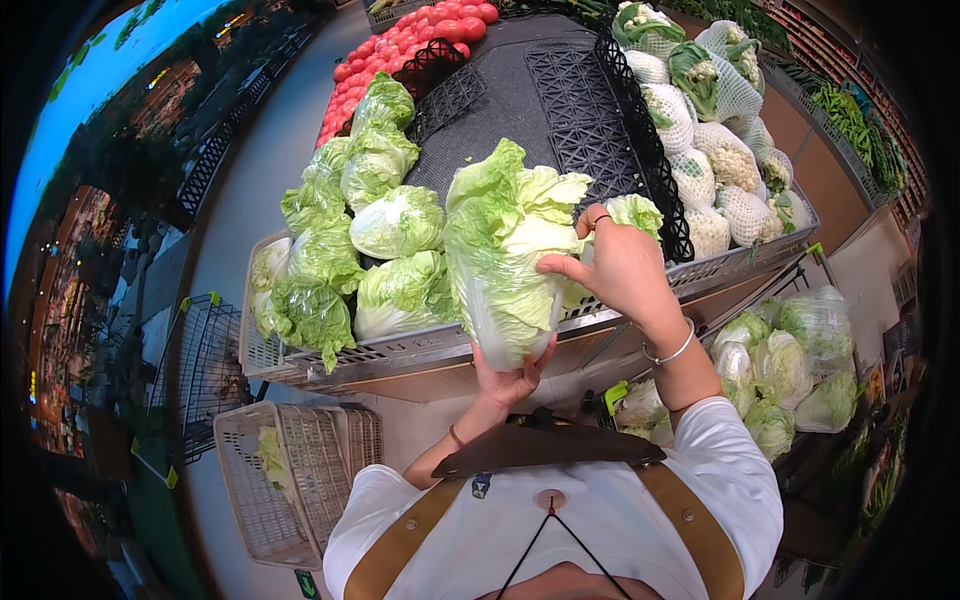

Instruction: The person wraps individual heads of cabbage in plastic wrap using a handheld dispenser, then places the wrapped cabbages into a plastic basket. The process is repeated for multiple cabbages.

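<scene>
A head of napa cabbage (502, 262), partly wrapped in clear film, stands upright before me at the front edge of the produce display. My left hand (510, 379) supports its white base from below. At its upper right side, my right hand (626, 266) touches the loose outer leaves with thumb and fingers; whether it pinches a leaf is hard to tell. Wrapped cabbages (401, 221) lie in rows to the left on the display. Another cabbage (636, 214) shows partly behind my right hand.
Black plastic grid dividers (592, 142) stand on the display. Tomatoes (450, 30) lie at the back left, netted cauliflowers (724, 157) at the right. A plastic basket (262, 487) with leaves stands low left; more cabbages (780, 367) are piled low right. A wire cart (206, 360) is at the left.
</scene>
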Tool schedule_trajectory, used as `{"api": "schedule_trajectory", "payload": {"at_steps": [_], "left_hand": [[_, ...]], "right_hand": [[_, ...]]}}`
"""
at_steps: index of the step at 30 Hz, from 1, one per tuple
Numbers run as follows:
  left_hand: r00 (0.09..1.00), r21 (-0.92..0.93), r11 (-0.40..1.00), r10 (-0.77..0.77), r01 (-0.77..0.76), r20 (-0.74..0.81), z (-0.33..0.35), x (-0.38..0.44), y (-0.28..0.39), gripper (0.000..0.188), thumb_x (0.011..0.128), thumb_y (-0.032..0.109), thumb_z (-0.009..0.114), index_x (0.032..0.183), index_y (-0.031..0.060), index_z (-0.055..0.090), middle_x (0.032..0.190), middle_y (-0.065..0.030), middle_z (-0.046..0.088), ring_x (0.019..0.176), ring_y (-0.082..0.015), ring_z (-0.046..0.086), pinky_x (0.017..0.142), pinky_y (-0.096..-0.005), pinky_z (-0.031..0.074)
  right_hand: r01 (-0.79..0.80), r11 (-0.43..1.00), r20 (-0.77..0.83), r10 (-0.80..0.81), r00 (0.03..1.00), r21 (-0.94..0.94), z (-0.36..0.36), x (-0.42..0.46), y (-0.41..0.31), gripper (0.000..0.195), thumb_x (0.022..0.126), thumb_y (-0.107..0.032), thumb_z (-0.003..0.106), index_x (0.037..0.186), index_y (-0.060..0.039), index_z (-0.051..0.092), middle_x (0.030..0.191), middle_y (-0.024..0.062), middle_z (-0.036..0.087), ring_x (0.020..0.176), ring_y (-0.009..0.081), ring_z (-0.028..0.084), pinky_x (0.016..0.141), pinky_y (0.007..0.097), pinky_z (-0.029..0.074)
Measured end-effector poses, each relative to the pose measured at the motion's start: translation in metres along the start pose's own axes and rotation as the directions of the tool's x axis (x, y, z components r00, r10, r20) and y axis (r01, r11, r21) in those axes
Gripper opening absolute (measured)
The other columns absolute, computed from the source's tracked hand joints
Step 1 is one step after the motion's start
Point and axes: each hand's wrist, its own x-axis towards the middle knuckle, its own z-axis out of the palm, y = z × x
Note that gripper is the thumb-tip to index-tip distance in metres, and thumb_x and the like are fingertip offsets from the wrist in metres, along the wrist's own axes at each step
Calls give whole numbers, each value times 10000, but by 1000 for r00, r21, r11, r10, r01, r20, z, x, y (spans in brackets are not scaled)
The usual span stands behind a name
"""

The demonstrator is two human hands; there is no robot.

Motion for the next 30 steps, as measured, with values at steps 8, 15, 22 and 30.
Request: {"api": "schedule_trajectory", "payload": {"at_steps": [8, 15, 22, 30], "left_hand": [[973, -45, 973, -227, 228, 27, -23, 7, 31, 658, 892, 506, 549, 1370, 64, 453, 1277, -157, 533, 1113, -271, 620, 645, -372, 623], [310, 854, -514, 802, -78, 510, 40, -77, 59, 170, 999, 180, 535, 992, 18, 584, 903, -63, 632, 761, -129, 615, 648, -274, 546], [433, 65, -998, 70, 27, 899, 140, -13, 55, 435, 922, 153, 603, 1322, 4, 522, 1387, -207, 512, 1302, -359, 486, 1043, -415, 420], [553, -102, -994, -58, 49, 831, 135, 8, 44, 513, 898, 136, 632, 1386, 67, 492, 1468, -133, 455, 1342, -349, 443, 1082, -455, 388]], "right_hand": [[90, 992, 198, -70, 978, -92, 51, 87, -48, 709, 683, -682, 722, 861, 4, 715, 834, 180, 712, 806, 333, 701, 736, 420, 553], [195, 966, 345, -127, 930, -171, 70, 114, -89, 624, 700, -626, 747, 820, -14, 743, 865, 157, 725, 841, 297, 709, 788, 380, 547], [233, 968, 614, -127, 779, -96, 83, 148, -93, 473, 771, -423, 688, 825, 45, 723, 735, 164, 696, 678, 255, 690, 651, 365, 548], [208, 946, 636, -322, 701, 248, 55, 159, -24, 390, 800, -382, 750, 809, -1, 665, 646, 48, 621, 557, 121, 564, 525, 301, 460]]}}
